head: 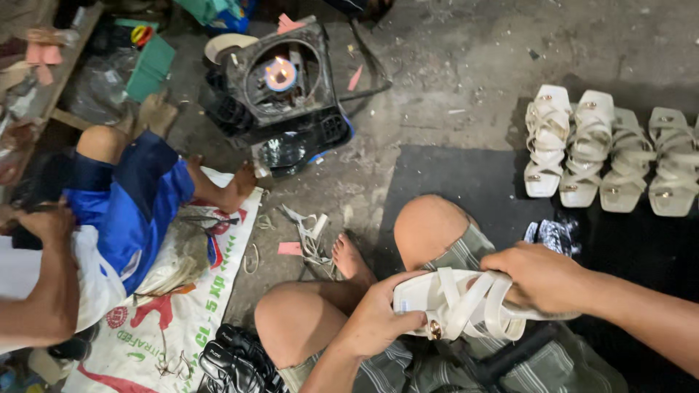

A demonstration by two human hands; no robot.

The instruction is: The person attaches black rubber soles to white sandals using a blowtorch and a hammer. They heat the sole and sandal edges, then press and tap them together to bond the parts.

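I hold a cream strappy sandal (455,306) over my lap with both hands. My left hand (378,316) grips its front end beside a small gold buckle. My right hand (539,276) clasps the straps and heel end from above. My bare knees and one foot show below the sandal. I sit on the floor in plaid shorts.
Several finished cream sandals (608,153) lie in a row on a dark mat (451,178) at the right. A black burner (280,80) with a lit flame stands ahead. A co-worker in blue shorts (127,204) sits at the left on a printed sack (196,298). Dark soles (233,360) lie near my knee.
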